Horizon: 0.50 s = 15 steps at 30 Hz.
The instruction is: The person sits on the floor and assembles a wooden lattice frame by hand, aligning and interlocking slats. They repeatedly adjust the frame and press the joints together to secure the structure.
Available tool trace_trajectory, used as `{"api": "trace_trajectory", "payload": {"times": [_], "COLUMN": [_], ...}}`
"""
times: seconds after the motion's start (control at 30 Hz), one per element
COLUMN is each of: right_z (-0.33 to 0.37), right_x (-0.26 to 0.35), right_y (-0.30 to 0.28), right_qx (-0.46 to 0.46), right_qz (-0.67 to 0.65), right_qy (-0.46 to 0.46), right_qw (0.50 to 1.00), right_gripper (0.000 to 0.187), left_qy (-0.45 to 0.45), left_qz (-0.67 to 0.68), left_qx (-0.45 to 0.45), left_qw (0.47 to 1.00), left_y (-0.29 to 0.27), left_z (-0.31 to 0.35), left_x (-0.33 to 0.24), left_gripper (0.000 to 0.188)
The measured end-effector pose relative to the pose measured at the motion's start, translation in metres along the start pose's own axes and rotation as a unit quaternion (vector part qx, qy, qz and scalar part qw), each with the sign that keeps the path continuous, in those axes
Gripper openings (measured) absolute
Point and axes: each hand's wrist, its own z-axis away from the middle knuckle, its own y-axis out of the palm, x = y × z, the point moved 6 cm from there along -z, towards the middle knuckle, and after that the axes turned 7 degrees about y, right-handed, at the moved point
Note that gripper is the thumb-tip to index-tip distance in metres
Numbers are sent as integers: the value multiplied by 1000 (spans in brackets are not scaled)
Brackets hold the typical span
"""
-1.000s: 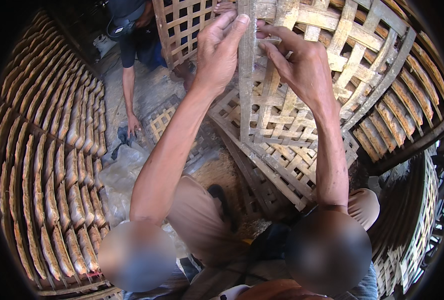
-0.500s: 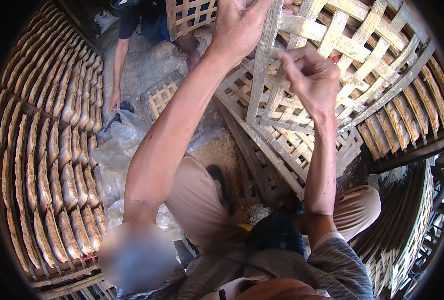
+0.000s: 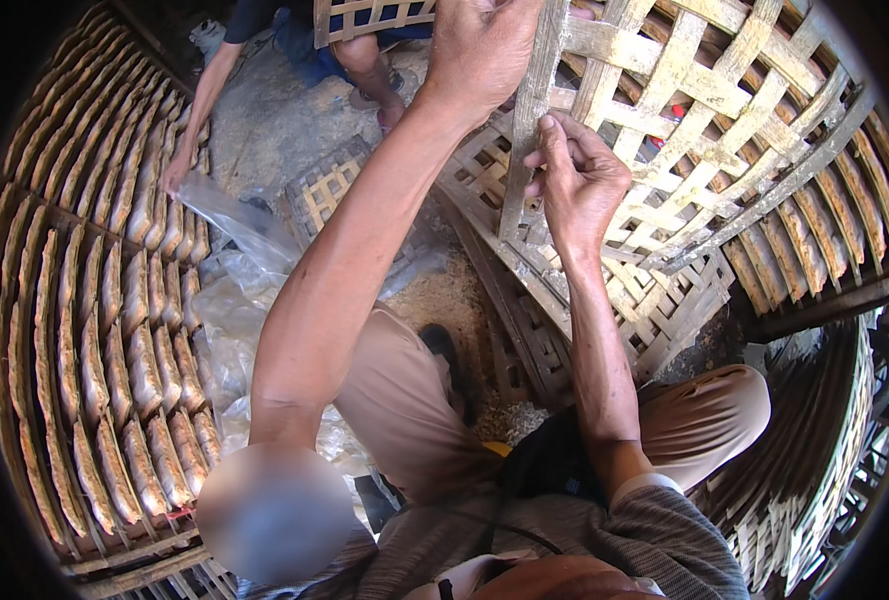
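Note:
A woven bamboo tray (image 3: 679,85) with a wooden rim stands tilted up before me at the upper right. My left hand (image 3: 484,50) grips its left rim near the top, fingers partly out of view. Lower on the same rim is my right hand (image 3: 586,185), closed, thumb and curled fingertips against the wood. Whether something small is pinched there I cannot make out. Beneath the raised tray lie other woven trays (image 3: 699,290), stacked at an angle.
Racks (image 3: 104,300) of rows of browned, white-sided slabs fill the left; another rack (image 3: 814,230) stands at right. A co-worker's hand (image 3: 176,172) holds clear plastic sheeting (image 3: 239,225). A lattice panel (image 3: 329,190) lies on the floor. Stacked woven panels (image 3: 814,450) stand at lower right.
My right hand has moved left and slightly down, from before the weave to the tray's left rim. The co-worker's hand has moved up and left, drawing the plastic out toward the left rack.

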Motion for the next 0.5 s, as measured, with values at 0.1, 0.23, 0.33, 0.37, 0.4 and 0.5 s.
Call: {"api": "trace_trajectory", "payload": {"times": [0.1,0.23,0.33,0.37,0.4,0.5], "right_z": [-3,-2,6,8,6,-2], "right_x": [-1,12,21,22,25,42], "right_y": [0,-3,-7,-11,-12,-17], "right_qx": [-8,-43,-38,-39,-44,-38], "right_qz": [29,223,239,229,210,166], "right_qy": [-36,-206,-248,-268,-274,-251], "right_qw": [999,952,938,935,937,953], "right_gripper": [24,21,25,27,26,16], "left_qy": [-11,18,-7,-3,1,33], "left_qz": [56,3,45,53,61,10], "left_qx": [1,8,4,0,-3,17], "left_qw": [998,1000,999,999,998,999], "left_y": [0,1,3,3,3,1], "left_z": [1,-1,-1,0,0,1], "left_x": [2,-1,1,2,3,-6], "left_gripper": [30,29,29,30,30,31]}}
